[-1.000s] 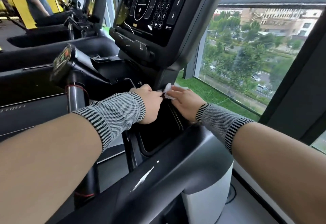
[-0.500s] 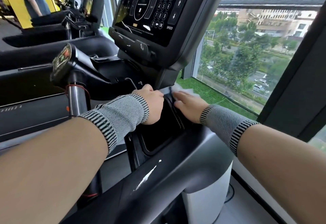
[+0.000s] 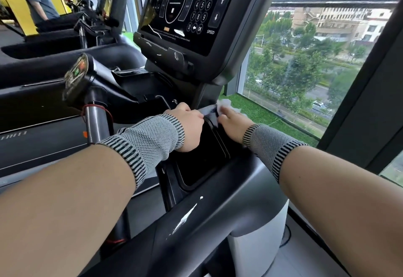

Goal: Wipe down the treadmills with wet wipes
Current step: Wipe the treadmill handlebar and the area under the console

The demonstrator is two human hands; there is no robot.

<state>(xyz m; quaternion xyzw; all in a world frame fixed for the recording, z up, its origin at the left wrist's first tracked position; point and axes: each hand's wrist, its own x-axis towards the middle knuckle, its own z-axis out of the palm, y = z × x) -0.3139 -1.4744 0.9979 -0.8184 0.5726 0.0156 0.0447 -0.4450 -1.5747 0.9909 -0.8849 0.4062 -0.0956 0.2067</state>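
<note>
While right hand [image 3: 234, 124] presses wipe [image 3: 225, 104], tray [image 3: 196, 167] bare

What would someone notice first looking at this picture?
Two forearms reach in, both hands at the tray under the console; the right hand presses a white wipe there, the left hand beside it. At right, a big window shows trees.

White wet wipe [image 3: 224, 105], black treadmill [image 3: 218, 207], grey striped-edged wrist sleeves [image 3: 150, 139].
</note>
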